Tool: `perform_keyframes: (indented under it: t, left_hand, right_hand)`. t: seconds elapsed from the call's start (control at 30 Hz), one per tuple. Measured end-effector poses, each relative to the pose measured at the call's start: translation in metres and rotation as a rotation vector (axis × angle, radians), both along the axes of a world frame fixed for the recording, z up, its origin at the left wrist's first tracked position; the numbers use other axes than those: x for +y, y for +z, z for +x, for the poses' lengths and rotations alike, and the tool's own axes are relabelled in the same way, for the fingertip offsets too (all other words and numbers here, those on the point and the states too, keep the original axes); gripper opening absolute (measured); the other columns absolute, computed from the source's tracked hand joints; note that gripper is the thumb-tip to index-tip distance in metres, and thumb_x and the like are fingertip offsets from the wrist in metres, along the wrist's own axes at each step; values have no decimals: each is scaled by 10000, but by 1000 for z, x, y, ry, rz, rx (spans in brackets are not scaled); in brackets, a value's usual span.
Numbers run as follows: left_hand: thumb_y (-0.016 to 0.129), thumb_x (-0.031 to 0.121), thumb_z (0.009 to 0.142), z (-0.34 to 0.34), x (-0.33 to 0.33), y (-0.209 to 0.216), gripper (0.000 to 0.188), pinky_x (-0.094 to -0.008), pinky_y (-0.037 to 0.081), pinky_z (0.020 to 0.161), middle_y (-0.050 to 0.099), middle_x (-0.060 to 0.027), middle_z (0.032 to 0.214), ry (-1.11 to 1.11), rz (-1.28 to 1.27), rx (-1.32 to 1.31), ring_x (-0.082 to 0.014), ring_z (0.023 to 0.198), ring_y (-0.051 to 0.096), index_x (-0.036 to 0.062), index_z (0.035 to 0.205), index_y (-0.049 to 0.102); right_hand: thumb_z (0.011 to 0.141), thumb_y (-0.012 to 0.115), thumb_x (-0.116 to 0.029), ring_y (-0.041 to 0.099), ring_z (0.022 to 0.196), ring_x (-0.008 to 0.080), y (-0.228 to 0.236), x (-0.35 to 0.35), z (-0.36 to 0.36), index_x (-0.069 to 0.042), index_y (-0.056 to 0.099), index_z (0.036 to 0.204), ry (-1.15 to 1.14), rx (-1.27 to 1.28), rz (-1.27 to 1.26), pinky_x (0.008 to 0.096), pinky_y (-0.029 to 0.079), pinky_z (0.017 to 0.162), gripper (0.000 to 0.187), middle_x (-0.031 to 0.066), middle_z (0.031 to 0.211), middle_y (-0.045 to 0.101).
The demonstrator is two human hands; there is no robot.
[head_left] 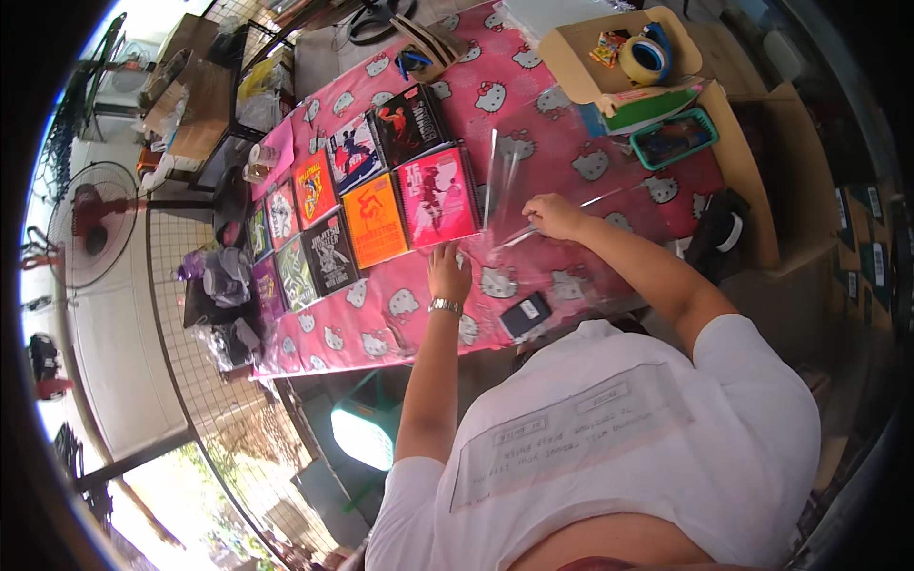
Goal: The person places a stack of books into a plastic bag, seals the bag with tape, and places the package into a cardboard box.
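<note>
My left hand point(447, 273) lies on the table with its fingers stretched out, the fingertips at the lower edge of a pink spiral notebook point(438, 200). To its right, my right hand point(554, 215) is pinched closed on a clear plastic sheet point(507, 176), which reflects light along its creases. The sheet's far outline is hard to make out. Beside the pink notebook are an orange notebook point(375, 221), a black one with a red figure point(409, 124) and a white-and-blue one point(355, 154). Several more notebooks with printed covers continue the rows leftward.
A pink patterned cloth point(400, 305) covers the table. A small dark box point(526, 314) sits near the front edge. At right are a green basket point(674, 140) and a cardboard box point(571, 67) with a tape roll point(644, 59). A striped pouch point(433, 48) stands at the back.
</note>
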State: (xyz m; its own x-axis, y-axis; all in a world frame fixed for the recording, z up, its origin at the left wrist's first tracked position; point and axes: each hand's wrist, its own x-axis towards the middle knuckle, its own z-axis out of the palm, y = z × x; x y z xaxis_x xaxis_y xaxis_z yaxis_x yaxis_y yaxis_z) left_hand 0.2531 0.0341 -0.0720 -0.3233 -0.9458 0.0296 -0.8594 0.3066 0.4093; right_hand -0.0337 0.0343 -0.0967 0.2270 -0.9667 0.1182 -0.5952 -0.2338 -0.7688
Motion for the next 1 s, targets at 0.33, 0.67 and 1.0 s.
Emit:
perform_keyframes:
  t: [0.33,0.67,1.0]
  left_hand:
    - [678,169,823,89,-52,-10,283,-348,509,787,673,-153,1021,-46,187,321,-264,924,651,32,1070,652]
    - [642,159,860,144,0,5,223,-346,516,789,683,-122,1006,132,378,381,-244,920,660,44,1049,666]
    - [663,77,799,88,-9,29,339,-400,471,907,639,-148,1082,-319,227,210,-324,1047,591,48,1134,620]
  right_hand:
    - [841,641,-127,688,790,275,30,-58,112,-42,681,923,-513,-220,32,348,540,715,126,163,870,685]
    - [776,576,-60,635,828,352,-40,-62,58,-98,679,880,-846,179,-15,431,506,717,151,146,845,657]
    - [780,620,-174,635,844,366,0,-195,48,-57,668,884,-818,-103,-75,443,507,749,164,187,880,651]
